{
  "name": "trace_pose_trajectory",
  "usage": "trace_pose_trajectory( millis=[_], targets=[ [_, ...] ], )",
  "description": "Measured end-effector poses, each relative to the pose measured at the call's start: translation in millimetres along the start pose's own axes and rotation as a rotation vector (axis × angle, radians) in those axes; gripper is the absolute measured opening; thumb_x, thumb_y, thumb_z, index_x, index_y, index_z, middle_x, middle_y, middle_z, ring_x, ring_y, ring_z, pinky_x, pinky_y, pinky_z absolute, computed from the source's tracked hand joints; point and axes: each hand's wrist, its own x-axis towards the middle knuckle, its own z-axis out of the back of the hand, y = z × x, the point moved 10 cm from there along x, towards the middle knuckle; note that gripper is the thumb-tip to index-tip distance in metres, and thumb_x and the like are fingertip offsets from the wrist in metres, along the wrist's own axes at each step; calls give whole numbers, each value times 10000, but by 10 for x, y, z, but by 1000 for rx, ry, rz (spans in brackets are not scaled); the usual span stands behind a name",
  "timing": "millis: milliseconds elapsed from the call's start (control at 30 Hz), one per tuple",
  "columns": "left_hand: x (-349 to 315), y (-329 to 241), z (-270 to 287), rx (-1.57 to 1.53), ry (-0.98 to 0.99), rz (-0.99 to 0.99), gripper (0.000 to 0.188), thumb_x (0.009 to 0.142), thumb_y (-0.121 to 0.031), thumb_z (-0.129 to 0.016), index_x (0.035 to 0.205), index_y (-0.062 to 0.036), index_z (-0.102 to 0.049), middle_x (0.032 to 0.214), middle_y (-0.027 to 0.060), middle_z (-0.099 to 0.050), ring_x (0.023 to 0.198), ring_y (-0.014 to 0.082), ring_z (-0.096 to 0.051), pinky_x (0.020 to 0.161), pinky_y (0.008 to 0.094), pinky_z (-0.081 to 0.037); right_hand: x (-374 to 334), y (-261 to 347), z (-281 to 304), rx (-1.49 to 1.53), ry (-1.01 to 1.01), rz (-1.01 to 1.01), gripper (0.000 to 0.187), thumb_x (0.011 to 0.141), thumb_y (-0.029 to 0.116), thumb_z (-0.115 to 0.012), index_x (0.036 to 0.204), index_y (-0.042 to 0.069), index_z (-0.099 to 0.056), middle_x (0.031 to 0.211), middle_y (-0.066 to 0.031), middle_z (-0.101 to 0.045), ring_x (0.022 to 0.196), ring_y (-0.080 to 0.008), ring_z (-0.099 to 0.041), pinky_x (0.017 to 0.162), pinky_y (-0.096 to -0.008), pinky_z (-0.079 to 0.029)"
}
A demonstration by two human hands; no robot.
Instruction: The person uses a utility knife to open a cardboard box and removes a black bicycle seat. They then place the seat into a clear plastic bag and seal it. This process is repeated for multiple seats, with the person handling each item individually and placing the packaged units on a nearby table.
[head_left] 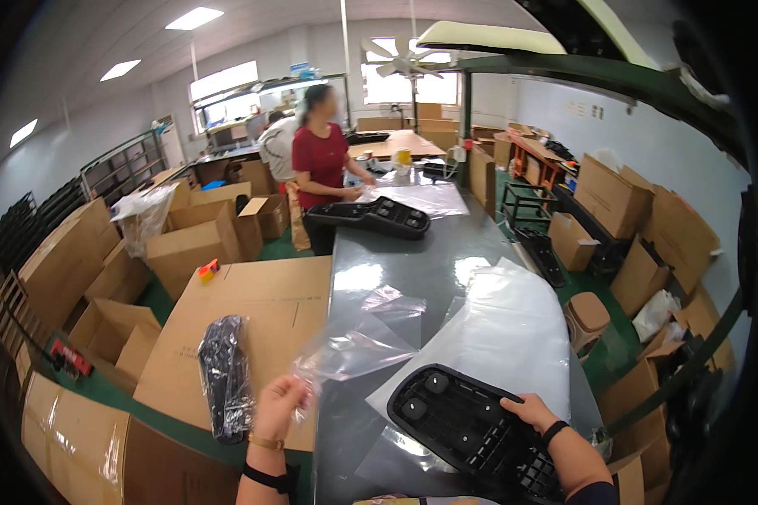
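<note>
My left hand (285, 401) pinches the edge of a clear plastic bag (354, 345), which trails loosely to the right over the grey metal table (354, 282). My right hand (531, 412) grips the edge of a black molded plastic panel (455, 425), its ribbed underside with round pads facing up. Part of the panel's lower end is hidden by my forearm. Beneath it spreads a stack of flat clear plastic bags (514, 320). To the left, a bagged black panel (225, 379) lies on a large cardboard box (269, 290).
Across the table a person in a red shirt (322, 151) stands by another black panel (379, 217). An orange tape dispenser (209, 270) sits on the cardboard. Open cartons (189, 236) crowd the left floor; more boxes (611, 198) and a brown stool (587, 318) stand right. A green frame (598, 76) passes overhead.
</note>
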Motion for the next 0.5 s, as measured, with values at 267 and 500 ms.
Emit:
trace_pose_trajectory(
  millis=[267,500],
  targets=[
    [-498,874,-610,-103,102,216,113,858,-59,-680,932,-30,-601,810,58,-666,684,107,-612,638,246,-500,-399,1652,-589,-134,44,614,316,821,261,-727,1031,31,-677,900,-72,-698,839,-137,-646,782,-286,-517],
    [-684,1004,-1638,-170,425,416,257,887,-61,-643,1128,14,-593,983,76,-682,915,135,-646,790,250,-512,-616,1616,-1847,-186,444,553,307,816,313,-737,898,21,-694,749,-57,-689,688,-101,-641,629,-254,-498]
  ],
)
